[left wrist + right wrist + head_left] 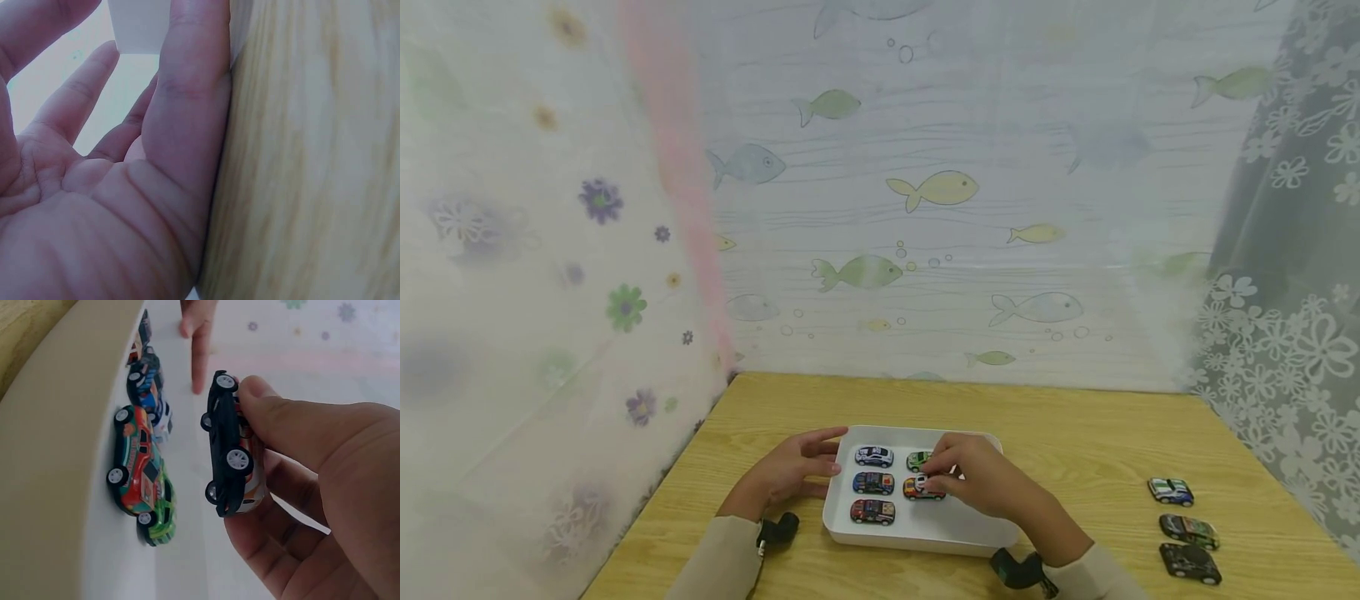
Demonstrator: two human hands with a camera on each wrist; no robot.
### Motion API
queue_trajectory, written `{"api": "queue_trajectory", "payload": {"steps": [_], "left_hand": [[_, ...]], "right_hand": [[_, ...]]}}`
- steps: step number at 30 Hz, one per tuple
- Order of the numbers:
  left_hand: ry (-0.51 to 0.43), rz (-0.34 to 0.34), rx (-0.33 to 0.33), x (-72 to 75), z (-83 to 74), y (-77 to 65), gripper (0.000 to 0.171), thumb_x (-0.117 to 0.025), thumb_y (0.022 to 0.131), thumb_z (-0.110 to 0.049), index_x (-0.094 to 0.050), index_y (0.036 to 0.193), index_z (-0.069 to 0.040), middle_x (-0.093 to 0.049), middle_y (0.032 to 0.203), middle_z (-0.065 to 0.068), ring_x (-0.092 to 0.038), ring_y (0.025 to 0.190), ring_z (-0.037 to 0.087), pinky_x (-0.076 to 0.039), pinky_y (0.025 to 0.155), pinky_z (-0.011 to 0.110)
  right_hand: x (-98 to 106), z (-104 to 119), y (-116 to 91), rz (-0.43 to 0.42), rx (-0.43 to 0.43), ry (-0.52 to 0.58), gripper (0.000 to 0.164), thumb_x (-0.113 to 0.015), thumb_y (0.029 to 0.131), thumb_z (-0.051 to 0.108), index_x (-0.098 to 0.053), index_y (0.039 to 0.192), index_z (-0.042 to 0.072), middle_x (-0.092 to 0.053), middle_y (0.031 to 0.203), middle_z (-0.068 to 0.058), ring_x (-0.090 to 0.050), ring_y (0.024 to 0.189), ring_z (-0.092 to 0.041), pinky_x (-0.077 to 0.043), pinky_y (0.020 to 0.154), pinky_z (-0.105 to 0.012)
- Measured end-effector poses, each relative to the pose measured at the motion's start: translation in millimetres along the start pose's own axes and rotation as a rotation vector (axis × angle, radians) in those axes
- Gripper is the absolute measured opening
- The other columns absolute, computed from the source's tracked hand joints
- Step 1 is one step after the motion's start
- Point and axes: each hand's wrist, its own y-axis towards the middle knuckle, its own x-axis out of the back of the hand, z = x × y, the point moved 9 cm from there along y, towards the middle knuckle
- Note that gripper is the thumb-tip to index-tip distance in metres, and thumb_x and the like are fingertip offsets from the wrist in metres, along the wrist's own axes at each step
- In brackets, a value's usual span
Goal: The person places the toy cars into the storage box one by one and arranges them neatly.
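Observation:
My right hand pinches a toy car between thumb and fingers, above the white tray. The right wrist view shows the held car's black underside and white wheels. Below it in the tray sit a red toy car and a green toy car. Along the tray's left side stand a white toy car, a blue one and a dark red one. My left hand touches the tray's left edge with extended fingers, its side resting on the table.
At the right of the wooden table stand a white-and-green toy car, a dark patterned one and a black one. Printed curtains hang behind the table and along both sides.

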Motion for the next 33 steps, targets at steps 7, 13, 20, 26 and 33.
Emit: {"api": "queue_trajectory", "payload": {"steps": [7,13,20,26,33], "left_hand": [[-0.002,0.000,-0.002,0.2,-0.1,0.3,0.074,-0.075,0.095,-0.012,-0.041,0.160,-0.020,-0.046,0.157,0.022,-0.064,0.126,0.031,-0.061,0.091,0.050],[-0.001,0.001,-0.002,0.4,0.2,0.4,0.074,-0.075,0.095,-0.012,-0.041,0.160,-0.020,-0.046,0.157,0.022,-0.064,0.125,0.030,-0.061,0.091,0.050],[0.001,0.002,-0.002,0.3,0.4,0.3,0.074,-0.075,0.095,-0.012,-0.041,0.160,-0.021,-0.047,0.157,0.022,-0.064,0.125,0.030,-0.062,0.091,0.050],[-0.003,0.010,-0.003,-1.0,-0.5,-0.5,0.075,-0.075,0.095,-0.011,-0.039,0.161,-0.019,-0.046,0.157,0.022,-0.064,0.126,0.031,-0.061,0.092,0.050],[-0.011,0.009,-0.004,-1.5,-1.6,-1.1,0.075,-0.075,0.095,-0.011,-0.040,0.161,-0.020,-0.045,0.158,0.023,-0.064,0.126,0.031,-0.061,0.092,0.050]], "right_hand": [[-8.0,2.1,1.3,0.012,0.017,-0.021,0.018,-0.081,0.091,0.021,-0.083,0.107,0.016,-0.070,0.095,0.009,-0.059,0.084,-0.004,-0.050,0.067,-0.019],[-15.5,0.4,2.4,0.025,0.009,-0.005,0.018,-0.082,0.089,0.020,-0.083,0.107,0.016,-0.071,0.095,0.006,-0.060,0.083,-0.004,-0.051,0.068,-0.018],[-22.9,-3.7,4.2,0.041,-0.023,0.015,0.018,-0.084,0.087,0.019,-0.083,0.105,0.013,-0.073,0.094,0.006,-0.061,0.082,-0.004,-0.052,0.066,-0.018],[-25.8,-3.4,4.2,0.050,-0.030,0.008,0.018,-0.083,0.088,0.017,-0.083,0.105,0.012,-0.073,0.093,0.008,-0.062,0.083,-0.006,-0.051,0.068,-0.018],[-30.3,-4.6,4.4,0.064,-0.031,0.035,0.016,-0.083,0.089,0.017,-0.083,0.105,0.016,-0.074,0.094,0.009,-0.060,0.082,-0.001,-0.051,0.067,-0.018]]}}
